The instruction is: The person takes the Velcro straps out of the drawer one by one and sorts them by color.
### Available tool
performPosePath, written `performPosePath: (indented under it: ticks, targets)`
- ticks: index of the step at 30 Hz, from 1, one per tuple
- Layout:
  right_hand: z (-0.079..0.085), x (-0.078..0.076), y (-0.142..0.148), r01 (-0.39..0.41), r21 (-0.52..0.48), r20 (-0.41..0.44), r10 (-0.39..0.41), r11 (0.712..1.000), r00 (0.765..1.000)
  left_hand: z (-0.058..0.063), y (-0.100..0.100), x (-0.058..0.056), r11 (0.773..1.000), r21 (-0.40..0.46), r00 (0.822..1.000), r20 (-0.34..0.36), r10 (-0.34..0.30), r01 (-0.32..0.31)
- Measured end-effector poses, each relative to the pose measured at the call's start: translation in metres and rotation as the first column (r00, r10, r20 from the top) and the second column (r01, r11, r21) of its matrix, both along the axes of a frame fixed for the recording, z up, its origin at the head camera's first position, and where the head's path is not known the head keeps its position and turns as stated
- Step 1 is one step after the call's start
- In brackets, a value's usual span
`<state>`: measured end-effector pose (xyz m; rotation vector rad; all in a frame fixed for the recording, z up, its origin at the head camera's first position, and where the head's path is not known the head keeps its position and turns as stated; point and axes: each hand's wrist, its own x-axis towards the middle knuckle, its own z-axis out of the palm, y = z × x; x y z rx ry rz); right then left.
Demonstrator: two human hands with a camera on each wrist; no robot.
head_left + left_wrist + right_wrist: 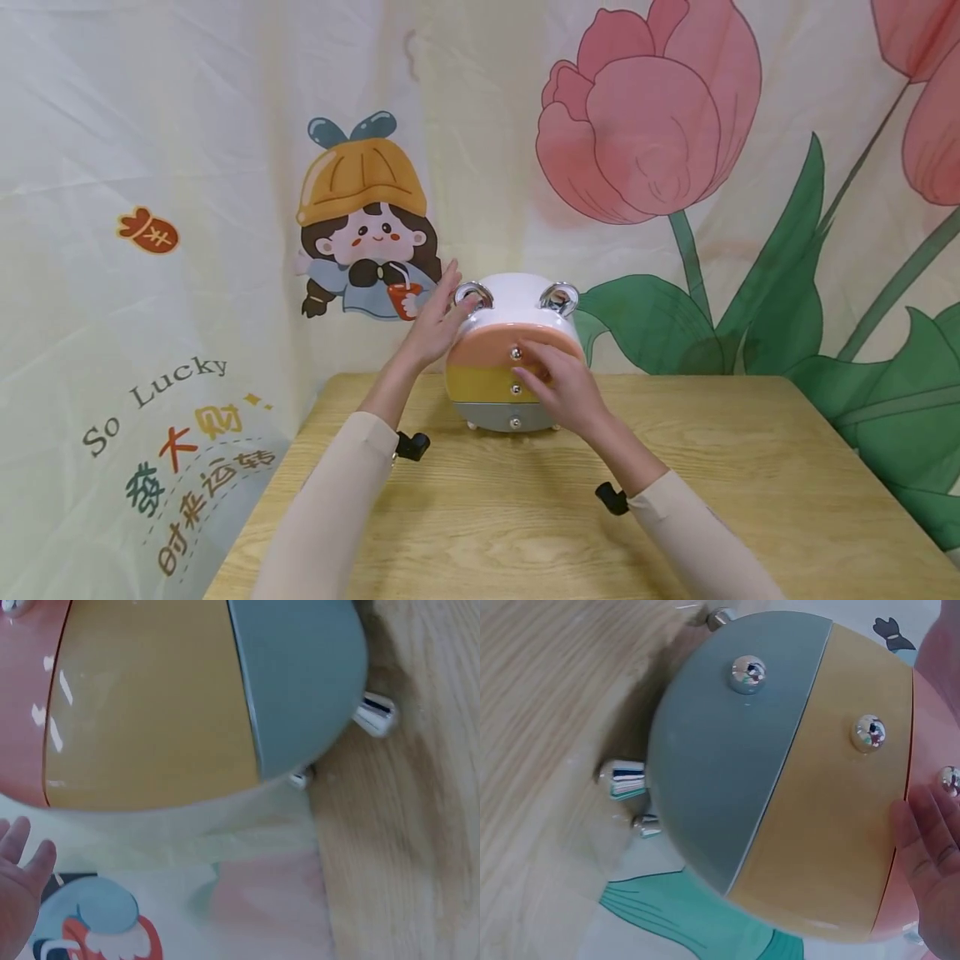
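Note:
A rounded drawer box (517,302) has a white body, silver ring ears, and coral, yellow and grey drawer fronts, each with a round silver knob. All three drawers appear closed. My left hand (437,325) is at the box's upper left side beside the ear, fingers straight; whether it presses the body is hard to tell. Close to the top knob (516,353) is my right hand (566,387), its fingers reaching over the coral front (925,742). That knob shows uncovered beside the fingertips in the right wrist view.
The box stands on short silver feet (624,778) near the back edge of a wooden table (517,517). Behind it hangs a printed cloth (487,150) with tulips and a cartoon figure. Black devices (612,498) are worn at both wrists.

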<state>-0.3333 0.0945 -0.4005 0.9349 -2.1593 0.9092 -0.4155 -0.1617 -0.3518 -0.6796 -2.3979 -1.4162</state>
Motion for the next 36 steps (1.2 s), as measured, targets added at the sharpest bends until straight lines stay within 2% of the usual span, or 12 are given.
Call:
performPosePath:
  ticks: [6, 15, 21, 26, 32, 36]
  targets:
    - [0.005, -0.008, -0.009, -0.014, -0.027, -0.017, 0.013, 1.0, 1.0, 0.007, 0.01, -0.003, 0.999, 0.011, 0.999, -0.031, -0.043, 0.043]
    - [0.004, -0.018, -0.013, -0.026, -0.052, -0.09, 0.021, 0.998, 0.996, 0.004, 0.006, -0.001, 0.997, 0.022, 0.997, -0.015, -0.077, 0.077]
    - [0.004, -0.023, -0.011, -0.062, -0.086, -0.107, 0.053, 0.994, 0.993, 0.001, 0.008, -0.002, 0.989, 0.078, 0.991, -0.033, -0.127, 0.129]
    - [0.002, -0.023, -0.01, -0.102, -0.126, -0.103, 0.089, 0.987, 0.991, 0.002, 0.009, -0.003, 0.988, 0.073, 0.99, -0.041, -0.132, 0.135]
    - [0.0, -0.022, -0.01, -0.126, -0.15, -0.036, 0.122, 0.981, 0.992, 0.003, 0.007, -0.002, 0.99, 0.038, 0.991, 0.011, -0.136, 0.136]
    - [0.001, -0.024, -0.01, -0.119, -0.154, -0.065, 0.11, 0.981, 0.992, 0.006, 0.009, -0.002, 0.992, 0.028, 0.992, 0.013, -0.127, 0.127]
